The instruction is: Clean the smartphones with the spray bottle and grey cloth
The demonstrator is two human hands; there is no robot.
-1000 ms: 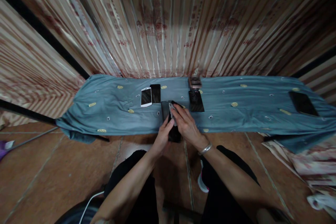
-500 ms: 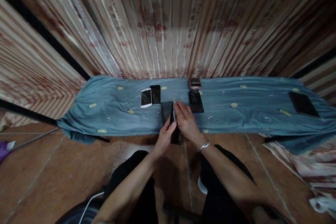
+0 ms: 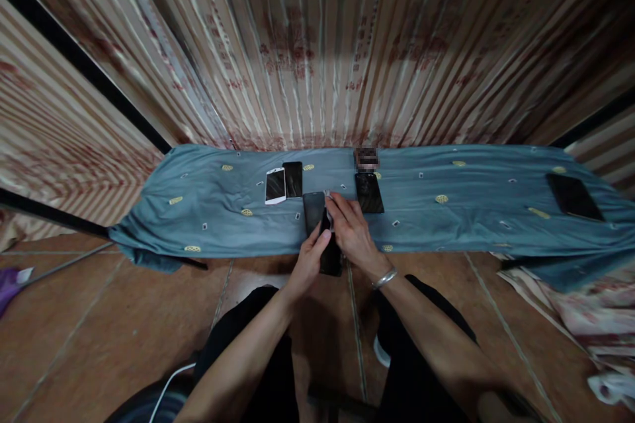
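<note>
Near the front edge of the cloth, my left hand (image 3: pixel 307 261) is closed around a black smartphone (image 3: pixel 331 260), which is tilted. My right hand (image 3: pixel 353 232) pinches a small, pale, crumpled piece, perhaps tissue or cloth (image 3: pixel 327 195), against the phone's upper edge; my fingers cover most of it. Just left of the held phone, a dark smartphone (image 3: pixel 312 206) lies on the cloth. A white-framed smartphone (image 3: pixel 275 186) and a black smartphone (image 3: pixel 294 179) lie side by side farther left. Right of my hands is another black smartphone (image 3: pixel 370 193).
A blue patterned cloth (image 3: pixel 421 225) covers the long narrow table. Behind the black phone sits a pixelated small item (image 3: pixel 366 159). A dark tablet-like device (image 3: pixel 574 196) lies at the far right. Striped curtains (image 3: pixel 317 46) hang behind, and black poles (image 3: pixel 89 59) stand at the sides.
Both hands stay at the same place with the phone. The fingers of my right hand and the pale piece have shifted slightly down along the phone's edge.
</note>
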